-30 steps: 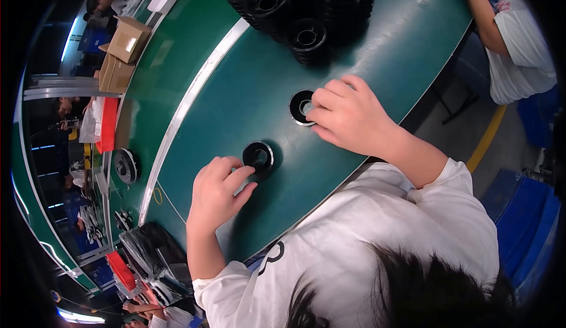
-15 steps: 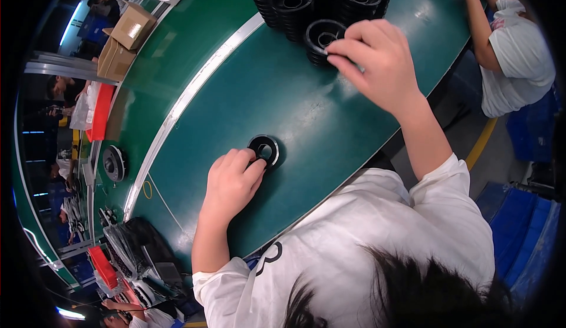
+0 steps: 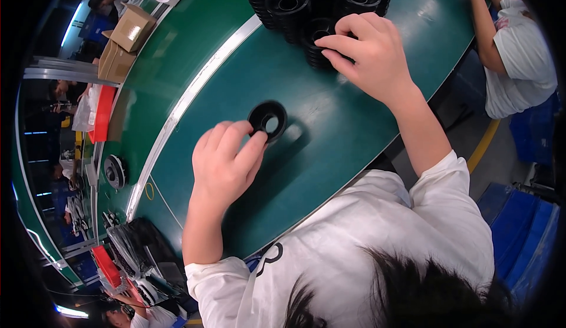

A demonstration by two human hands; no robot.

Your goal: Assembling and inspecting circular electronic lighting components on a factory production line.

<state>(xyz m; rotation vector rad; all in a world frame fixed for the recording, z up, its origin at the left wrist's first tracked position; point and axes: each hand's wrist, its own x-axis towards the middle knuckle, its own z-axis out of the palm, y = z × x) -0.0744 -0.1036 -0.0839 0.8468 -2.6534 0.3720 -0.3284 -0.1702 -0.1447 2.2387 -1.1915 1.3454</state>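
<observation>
My left hand [image 3: 224,160] pinches a black ring [image 3: 257,120] at its near left edge between thumb and fingers. The ring is held tilted above the green table [image 3: 330,127], its round opening showing and a shadow below it. Farther off to the right, my right hand [image 3: 374,57] is closed, thumb and index finger at the rim of the black ring [image 3: 318,26] topping the nearest stack. The hand covers that ring's right side. Behind it stand several more stacks of like black rings [image 3: 287,4].
A pale metal strip [image 3: 194,89] runs along the table's far left side. Beyond it are cardboard boxes [image 3: 131,30], a red bin [image 3: 103,113] and a round black part [image 3: 114,172]. Dark packaged items [image 3: 138,248] lie at lower left. A co-worker [image 3: 519,51] stands at the right.
My left hand has lifted its ring off the table and tilted it. My right hand has shifted slightly left at the nearest stack.
</observation>
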